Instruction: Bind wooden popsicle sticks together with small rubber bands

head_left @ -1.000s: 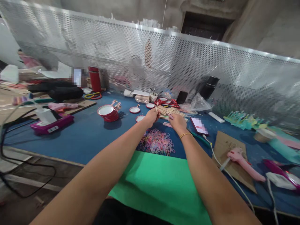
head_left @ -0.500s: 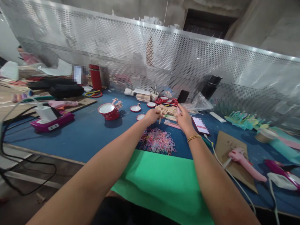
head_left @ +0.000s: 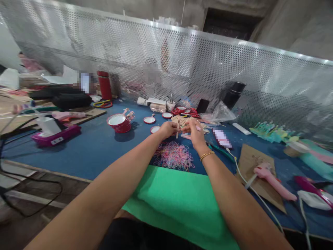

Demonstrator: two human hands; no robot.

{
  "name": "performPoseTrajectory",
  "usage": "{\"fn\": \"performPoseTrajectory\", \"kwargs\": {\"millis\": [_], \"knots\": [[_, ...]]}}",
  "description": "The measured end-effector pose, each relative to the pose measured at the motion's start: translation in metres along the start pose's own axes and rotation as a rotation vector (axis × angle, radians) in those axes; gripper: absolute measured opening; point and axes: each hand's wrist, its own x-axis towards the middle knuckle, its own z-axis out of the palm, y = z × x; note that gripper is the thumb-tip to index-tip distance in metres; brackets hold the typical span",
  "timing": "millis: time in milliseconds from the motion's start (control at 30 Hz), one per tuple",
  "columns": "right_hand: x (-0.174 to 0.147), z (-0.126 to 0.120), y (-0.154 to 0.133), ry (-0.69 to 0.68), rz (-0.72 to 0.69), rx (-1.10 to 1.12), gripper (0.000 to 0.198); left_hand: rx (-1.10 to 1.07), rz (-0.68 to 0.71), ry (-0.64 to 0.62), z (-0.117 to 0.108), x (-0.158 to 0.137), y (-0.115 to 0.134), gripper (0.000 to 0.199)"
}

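Left hand (head_left: 169,130) and right hand (head_left: 195,131) ungloved; forearms (head_left: 114,177) bare as far as they show; a slim gold bracelet (head_left: 207,155), apparently of chain-like links, rings the right one near the hand; black clothing (head_left: 137,236) covers the lap; a plain green sheet (head_left: 179,194) lies above, whether worn is unclear.

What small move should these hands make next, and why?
Perhaps bring the fingertips of the right-hand grip to the small wooden stick while the left-hand grip steadies it. The left pinches the stick roughly upright, and the right, holding a pinkish object, is close beside it; whether they touch is unclear.
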Motion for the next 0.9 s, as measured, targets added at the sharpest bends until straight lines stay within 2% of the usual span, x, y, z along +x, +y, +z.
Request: {"fn": "performPoseTrajectory", "kwargs": {"millis": [67, 167, 333, 567, 900], "knots": [[0.001, 0.002, 0.003, 0.054, -0.010, 0.096, 0.047, -0.014, -0.009, 0.002, 0.001, 0.000, -0.001, 0.020], [0.004, 0.004, 0.008, 0.113, -0.028, 0.109, 0.033, 0.007, -0.016, 0.011, 0.003, 0.000, -0.002, 0.021], [0.002, 0.009, 0.018, 0.125, 0.012, 0.092, 0.017, 0.070, -0.018, 0.036, 0.002, 0.002, -0.006, 0.025], [0.003, 0.010, 0.024, 0.132, -0.072, 0.005, 0.019, 0.167, 0.000, 0.026, -0.001, 0.005, -0.008, 0.030], [0.004, 0.012, 0.030, 0.088, -0.105, -0.027, 0.019, 0.188, -0.012, 0.031, -0.002, 0.009, -0.012, 0.027]]}}
